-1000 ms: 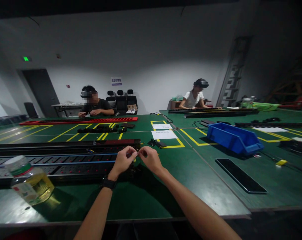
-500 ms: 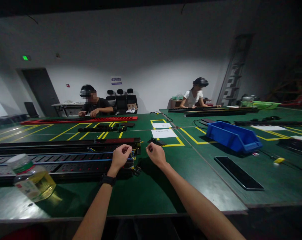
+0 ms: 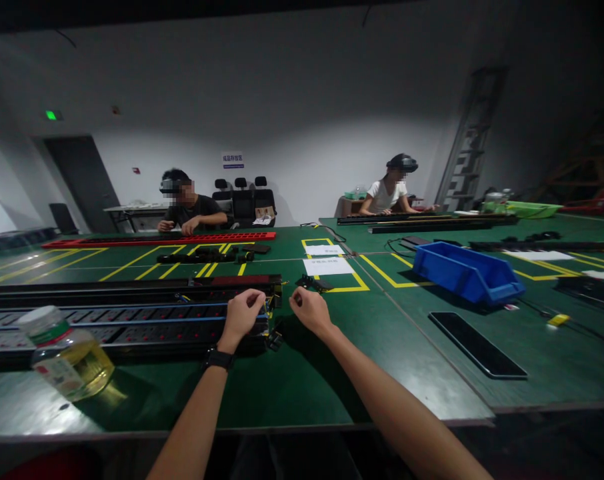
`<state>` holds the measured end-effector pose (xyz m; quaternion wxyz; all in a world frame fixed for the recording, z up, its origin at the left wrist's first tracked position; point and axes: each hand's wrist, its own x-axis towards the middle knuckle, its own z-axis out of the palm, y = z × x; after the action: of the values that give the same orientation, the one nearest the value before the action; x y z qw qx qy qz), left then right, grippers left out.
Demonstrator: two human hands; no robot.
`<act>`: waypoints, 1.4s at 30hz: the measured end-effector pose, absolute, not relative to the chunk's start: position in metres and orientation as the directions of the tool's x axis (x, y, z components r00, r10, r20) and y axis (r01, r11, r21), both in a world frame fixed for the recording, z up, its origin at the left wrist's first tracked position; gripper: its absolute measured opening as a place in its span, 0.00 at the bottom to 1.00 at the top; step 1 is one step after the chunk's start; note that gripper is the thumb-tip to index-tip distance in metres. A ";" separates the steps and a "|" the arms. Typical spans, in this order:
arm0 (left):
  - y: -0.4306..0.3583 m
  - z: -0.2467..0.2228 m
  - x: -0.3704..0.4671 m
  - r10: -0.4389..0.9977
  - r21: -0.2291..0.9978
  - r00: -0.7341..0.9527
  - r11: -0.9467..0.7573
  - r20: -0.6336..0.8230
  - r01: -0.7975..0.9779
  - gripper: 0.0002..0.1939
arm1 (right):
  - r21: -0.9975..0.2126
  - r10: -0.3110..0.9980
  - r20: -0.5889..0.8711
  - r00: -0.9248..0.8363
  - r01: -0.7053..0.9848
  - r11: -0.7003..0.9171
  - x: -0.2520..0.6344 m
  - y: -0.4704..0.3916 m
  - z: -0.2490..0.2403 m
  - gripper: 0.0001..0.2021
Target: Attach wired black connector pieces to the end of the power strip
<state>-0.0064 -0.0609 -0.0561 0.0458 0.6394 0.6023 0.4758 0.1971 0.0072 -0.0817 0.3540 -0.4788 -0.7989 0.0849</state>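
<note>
At the right end of a long black strip with rows of outlet-like panels and red dots (image 3: 172, 333), my left hand (image 3: 241, 320) is closed in a pinch. Thin wires (image 3: 269, 305) show just beside its fingertips; whether they are in its grip is unclear. My right hand (image 3: 312, 313), also closed with thumb and fingers together, hovers a short gap to the right of the strip's end. What either hand holds is too small or hidden. A small black part (image 3: 275, 339) sits at the strip's near right corner, and black pieces (image 3: 315, 283) lie behind my right hand.
A bottle of yellow liquid (image 3: 85, 367) stands at left front. To the right are a blue bin (image 3: 465, 273) and a phone (image 3: 477, 345). White papers (image 3: 328, 267) lie mid-table. Two co-workers (image 3: 202, 212) sit across, near a red rail (image 3: 222, 237) and black bars.
My right hand has shifted very slightly left. My left hand stays almost where it was, still pinched at the strip's end.
</note>
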 end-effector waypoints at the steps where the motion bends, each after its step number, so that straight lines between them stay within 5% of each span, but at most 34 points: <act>1: -0.060 -0.057 -0.007 0.823 0.617 -0.164 -0.259 0.544 0.743 0.14 | -0.472 0.827 0.480 -0.294 0.707 0.526 0.197 0.007 -0.082 0.04; 7: -0.058 -0.062 -0.009 0.845 0.532 -0.052 -0.286 0.532 0.797 0.14 | -0.457 0.838 0.445 -0.316 0.725 0.516 0.196 0.005 -0.082 0.04; 42: -0.064 -0.050 -0.004 0.865 0.618 -0.043 -0.322 0.500 0.717 0.13 | -0.380 0.855 0.369 -0.366 0.780 0.498 0.191 0.003 -0.085 0.06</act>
<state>-0.0041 -0.0644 -0.0503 0.0848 0.6865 0.5760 0.4355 0.1911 0.0031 -0.0848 0.2663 -0.4962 -0.8233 0.0704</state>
